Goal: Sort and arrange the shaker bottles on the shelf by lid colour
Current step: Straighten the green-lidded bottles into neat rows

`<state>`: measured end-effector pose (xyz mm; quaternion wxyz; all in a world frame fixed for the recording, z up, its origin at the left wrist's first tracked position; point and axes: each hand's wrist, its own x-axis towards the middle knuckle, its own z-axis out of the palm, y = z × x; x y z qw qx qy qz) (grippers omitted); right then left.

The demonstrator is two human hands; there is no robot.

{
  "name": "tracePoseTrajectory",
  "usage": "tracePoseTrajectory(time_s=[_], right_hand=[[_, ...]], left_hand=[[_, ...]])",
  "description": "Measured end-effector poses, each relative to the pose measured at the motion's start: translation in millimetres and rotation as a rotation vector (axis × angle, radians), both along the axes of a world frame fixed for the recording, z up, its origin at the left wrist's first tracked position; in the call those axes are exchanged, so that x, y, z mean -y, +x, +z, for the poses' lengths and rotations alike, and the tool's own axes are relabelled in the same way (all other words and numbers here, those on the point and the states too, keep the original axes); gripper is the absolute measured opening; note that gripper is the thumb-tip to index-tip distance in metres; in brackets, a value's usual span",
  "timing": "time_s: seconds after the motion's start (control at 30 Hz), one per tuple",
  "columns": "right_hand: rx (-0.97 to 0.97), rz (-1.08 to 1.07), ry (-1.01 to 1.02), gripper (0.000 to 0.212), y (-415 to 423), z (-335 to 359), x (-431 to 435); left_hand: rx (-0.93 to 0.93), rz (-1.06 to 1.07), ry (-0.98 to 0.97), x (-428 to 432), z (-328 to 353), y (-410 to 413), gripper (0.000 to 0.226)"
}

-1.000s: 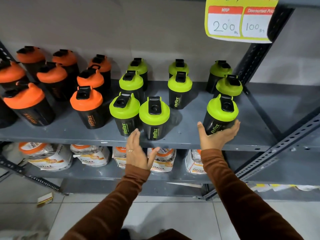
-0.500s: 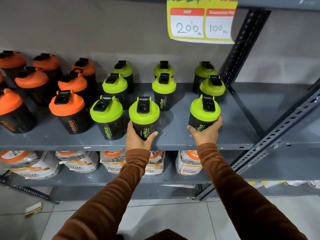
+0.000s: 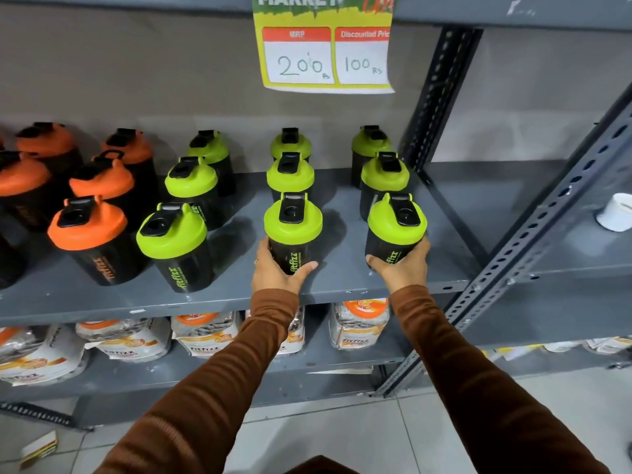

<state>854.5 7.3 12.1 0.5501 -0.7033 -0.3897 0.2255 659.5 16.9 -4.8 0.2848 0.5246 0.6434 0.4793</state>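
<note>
I am counting nine green-lidded bottles on the grey shelf (image 3: pixel 342 285), in three files of three, and at least six orange-lidded bottles (image 3: pixel 87 222) left of them. Each is showing a black body, a black flip cap and "fitfizz" lettering. My left hand (image 3: pixel 275 270) is gripping the front middle green bottle (image 3: pixel 293 230) low on its body; my right hand (image 3: pixel 405 265) is gripping the front right green bottle (image 3: pixel 396 227) likewise, both near the shelf's front edge.
</note>
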Motion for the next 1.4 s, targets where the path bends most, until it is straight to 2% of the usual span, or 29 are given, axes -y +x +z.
tracePoseTrajectory(time_s=[0.23,0.4,0.6,0.8,1.17,1.4], right_hand=[[0.043,0.082,0.012,0.101,7.5,-2.0,6.0],[0.07,0.064,-0.045,0.089,11.5,-5.2,7.0],[0.042,0.087,-0.077,0.081,16.8,-5.2,10.1],[0.033,0.092,-0.072,0.085,21.3,-6.3,14.5],[0.02,0.102,-0.067,0.078,28.3,-8.0,18.9],[0.055,0.108,-0.049,0.087,29.3,-9.5,22.0]], left_hand=[[-0.033,-0.076,-0.059,-1.5,4.6,-1.2,0.096],[-0.107,-0.142,-0.118,-3.0,7.0,-8.1,0.08],[-0.09,-0.161,-0.163,-1.9,6.4,-10.3,0.077],[-0.073,-0.154,-0.162,1.0,7.3,-9.2,0.077],[-0.055,-0.167,-0.17,2.5,8.7,-8.8,0.078],[-0.035,-0.181,-0.175,3.2,7.5,-9.1,0.08]])
